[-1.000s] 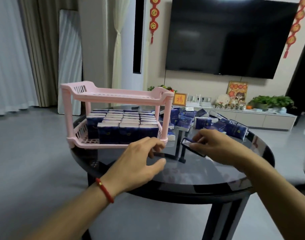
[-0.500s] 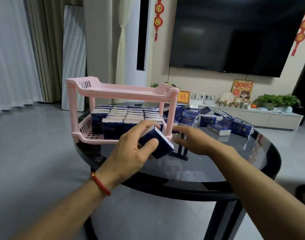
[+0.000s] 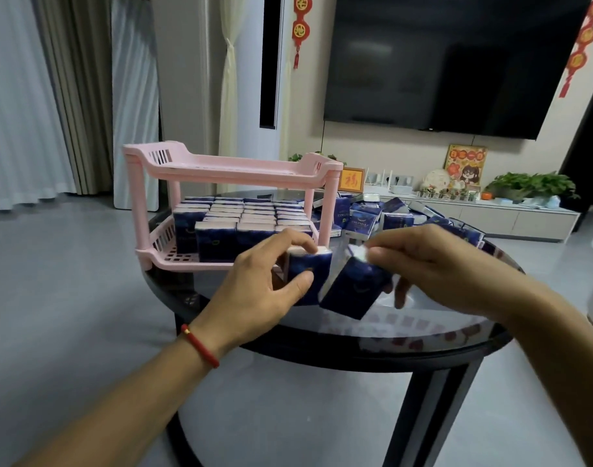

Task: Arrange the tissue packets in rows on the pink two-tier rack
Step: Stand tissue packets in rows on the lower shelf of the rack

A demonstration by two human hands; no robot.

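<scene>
The left hand (image 3: 261,291) grips one upright blue packet (image 3: 308,276) just in front of the pink rack (image 3: 234,170), at its right front post. The right hand (image 3: 433,264) pinches a second, tilted packet (image 3: 352,288) right beside the first. Rows of packets (image 3: 241,220) fill the rack's lower tier; loose packets (image 3: 389,217) lie on the worktop (image 3: 423,332) to its right.

round black glass table (image 3: 423,335) | on it: pink two-tier rack (image 3: 234,170); loose tissue packets (image 3: 394,219) right of rack
</scene>
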